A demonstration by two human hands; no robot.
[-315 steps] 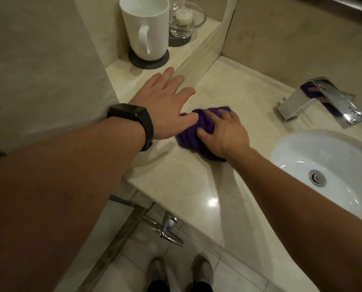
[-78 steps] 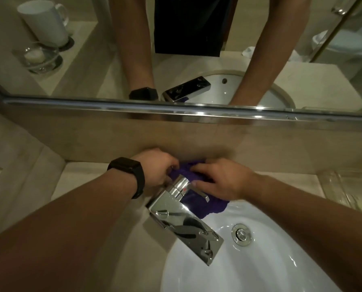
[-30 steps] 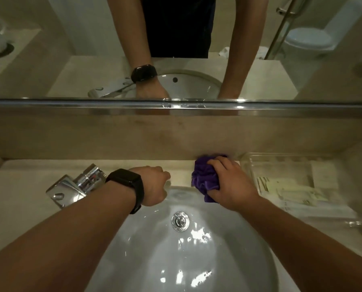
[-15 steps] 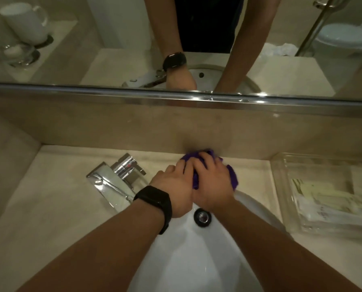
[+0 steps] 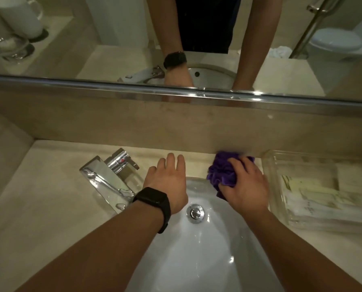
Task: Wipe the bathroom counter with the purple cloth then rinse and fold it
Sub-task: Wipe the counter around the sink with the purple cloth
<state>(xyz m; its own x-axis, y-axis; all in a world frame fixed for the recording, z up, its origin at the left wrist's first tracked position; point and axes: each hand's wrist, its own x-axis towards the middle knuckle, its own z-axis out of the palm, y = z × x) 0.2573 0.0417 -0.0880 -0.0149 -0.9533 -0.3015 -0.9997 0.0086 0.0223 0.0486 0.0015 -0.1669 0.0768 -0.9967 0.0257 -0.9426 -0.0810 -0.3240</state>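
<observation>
The purple cloth (image 5: 222,171) is bunched up on the beige counter (image 5: 49,197) behind the white sink (image 5: 197,260), close to the back wall. My right hand (image 5: 246,187) grips the cloth from above and covers its right half. My left hand (image 5: 168,182), with a black watch on the wrist, lies flat on the sink's back rim, fingers straight and holding nothing. A gap separates the left hand from the cloth.
A chrome faucet (image 5: 110,178) stands left of the sink, right beside my left wrist. A clear tray (image 5: 323,190) with paper packets sits right of the cloth. A mirror with a metal edge (image 5: 176,91) runs above the backsplash. The drain plug (image 5: 195,212) lies between my wrists.
My right hand slid the cloth to the right along the back wall, toward the clear tray. My left hand came off the cloth and now lies flat on the rim.
</observation>
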